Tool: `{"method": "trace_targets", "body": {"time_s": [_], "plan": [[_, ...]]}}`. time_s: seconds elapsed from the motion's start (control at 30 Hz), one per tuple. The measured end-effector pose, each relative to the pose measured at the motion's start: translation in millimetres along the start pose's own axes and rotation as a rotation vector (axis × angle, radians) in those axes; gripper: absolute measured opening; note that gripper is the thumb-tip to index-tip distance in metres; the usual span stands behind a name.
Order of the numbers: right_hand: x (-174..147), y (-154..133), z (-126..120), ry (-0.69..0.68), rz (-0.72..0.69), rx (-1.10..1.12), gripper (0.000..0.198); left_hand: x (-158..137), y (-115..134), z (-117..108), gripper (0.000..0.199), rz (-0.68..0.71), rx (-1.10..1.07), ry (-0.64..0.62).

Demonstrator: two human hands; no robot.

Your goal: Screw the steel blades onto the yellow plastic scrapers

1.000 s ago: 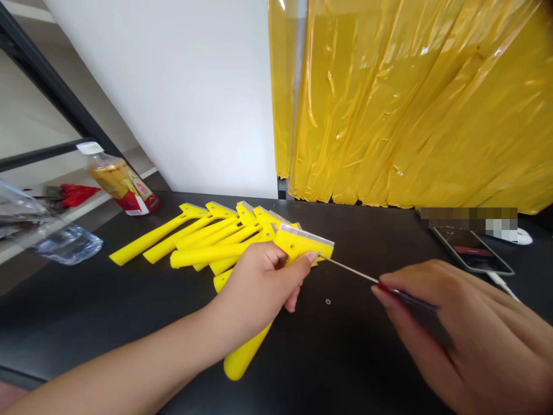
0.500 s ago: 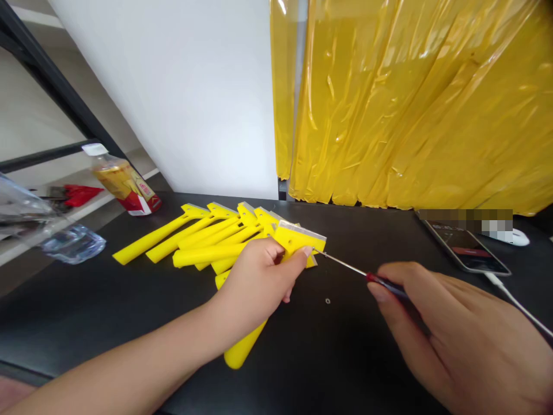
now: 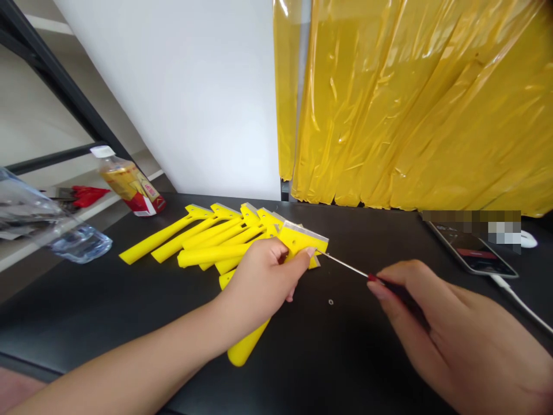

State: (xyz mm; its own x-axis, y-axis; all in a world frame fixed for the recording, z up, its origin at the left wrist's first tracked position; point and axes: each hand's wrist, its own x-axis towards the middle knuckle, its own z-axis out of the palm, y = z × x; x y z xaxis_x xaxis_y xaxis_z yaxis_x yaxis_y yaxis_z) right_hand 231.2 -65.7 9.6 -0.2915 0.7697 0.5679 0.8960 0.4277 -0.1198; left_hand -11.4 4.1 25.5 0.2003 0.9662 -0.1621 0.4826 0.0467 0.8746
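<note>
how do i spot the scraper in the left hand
Find the black table, then the left hand over it. That hand clasps a yellow scraper, handle slanting down-left in view. Unlike the other scrapers, it has a screwdriver at its head.

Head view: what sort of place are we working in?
Probably an indoor desk used as a small workbench: yellow scrapers lie on the black tabletop, near a phone with a cable plugged in, and shelving stands on the left.

The left hand [image 3: 264, 271] and its yellow scraper [image 3: 300, 240] sit slightly farther left than a second ago; the right hand [image 3: 451, 323] and screwdriver [image 3: 345, 265] have shifted left too; more of the white charging cable [image 3: 519, 298] shows.
</note>
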Motion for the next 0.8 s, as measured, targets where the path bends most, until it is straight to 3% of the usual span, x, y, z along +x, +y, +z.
{"method": "trace_targets", "body": {"time_s": [0.43, 0.8], "plan": [[1.6, -1.1, 1.7, -0.029, -0.056, -0.009, 0.025, -2.0, 0.1, 1.2, 0.057, 0.016, -0.003, 0.004], [0.1, -2.2, 4.2, -0.017, -0.016, 0.000, 0.028, -4.0, -1.5, 2.5, 0.057, 0.044, -0.006, 0.009]]}}
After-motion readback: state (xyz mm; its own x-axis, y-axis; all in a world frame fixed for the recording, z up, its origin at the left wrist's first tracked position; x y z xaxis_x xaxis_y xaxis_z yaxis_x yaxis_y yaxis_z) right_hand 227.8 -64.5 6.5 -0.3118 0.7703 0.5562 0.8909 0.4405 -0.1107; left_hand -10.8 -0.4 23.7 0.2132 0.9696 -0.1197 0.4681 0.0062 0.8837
